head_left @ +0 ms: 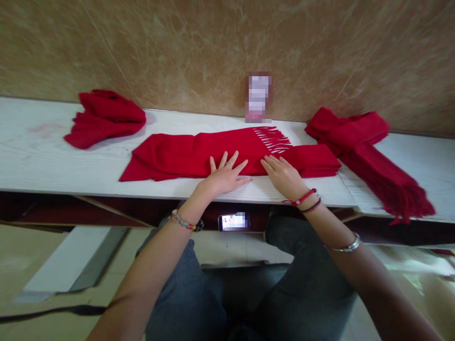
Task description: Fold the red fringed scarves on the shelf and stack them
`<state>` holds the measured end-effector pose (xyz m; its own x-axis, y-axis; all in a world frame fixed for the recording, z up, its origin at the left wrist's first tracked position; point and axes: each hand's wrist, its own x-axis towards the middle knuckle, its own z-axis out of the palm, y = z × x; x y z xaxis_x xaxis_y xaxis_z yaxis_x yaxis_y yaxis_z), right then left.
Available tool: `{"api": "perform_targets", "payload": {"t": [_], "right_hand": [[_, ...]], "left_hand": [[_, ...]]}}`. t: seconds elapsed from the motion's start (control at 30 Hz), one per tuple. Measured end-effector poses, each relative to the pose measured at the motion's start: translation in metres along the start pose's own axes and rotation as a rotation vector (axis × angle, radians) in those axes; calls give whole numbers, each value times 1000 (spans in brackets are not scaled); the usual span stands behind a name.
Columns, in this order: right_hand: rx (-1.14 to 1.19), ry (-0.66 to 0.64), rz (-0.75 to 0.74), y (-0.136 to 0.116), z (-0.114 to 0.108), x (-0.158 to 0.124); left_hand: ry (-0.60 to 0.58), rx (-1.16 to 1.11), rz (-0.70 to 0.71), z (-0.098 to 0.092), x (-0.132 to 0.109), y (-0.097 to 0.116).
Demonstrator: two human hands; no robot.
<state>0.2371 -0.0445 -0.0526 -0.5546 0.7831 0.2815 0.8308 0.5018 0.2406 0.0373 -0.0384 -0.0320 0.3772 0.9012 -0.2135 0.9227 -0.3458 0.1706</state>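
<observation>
A red fringed scarf (177,151) lies folded lengthwise on the white table in front of me, its fringe turned up along the middle. My left hand (225,175) rests on the scarf's near edge with fingers spread and a ring on one of them. Just right of it, my right hand (282,176) lies flat on the same scarf below the fringe, fingers stretched out and held side by side. Neither hand grips the cloth. The scarf's right end forms a neat folded stack, and its left end comes to a slanted corner.
A crumpled red cloth (106,118) sits at the back left. Another red scarf (362,147), loosely folded with its fringe toward me, lies at the right. A blurred-out item (258,97) stands by the marbled wall. Below the white tabletop (42,156), a lit phone (233,221) rests on a shelf.
</observation>
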Motion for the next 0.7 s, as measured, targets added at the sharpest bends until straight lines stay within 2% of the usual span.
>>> {"api": "perform_targets", "payload": {"t": [0.13,0.3,0.43,0.57,0.7], "right_hand": [[48,-48,-41,-5,1,4],[89,-86,-109,1,2,-3],[137,-61,-27,1,1,-1],[171,-47,-15,-9,2,8],[121,-71,39,-12,6,8]], "left_hand": [[-26,-7,13,1,3,-3],[-47,-12,-29,-1,1,-10],[13,-3,-58,0,-2,-9],[139,45,20,3,1,-7],[71,18,-21,2,2,-7]]}}
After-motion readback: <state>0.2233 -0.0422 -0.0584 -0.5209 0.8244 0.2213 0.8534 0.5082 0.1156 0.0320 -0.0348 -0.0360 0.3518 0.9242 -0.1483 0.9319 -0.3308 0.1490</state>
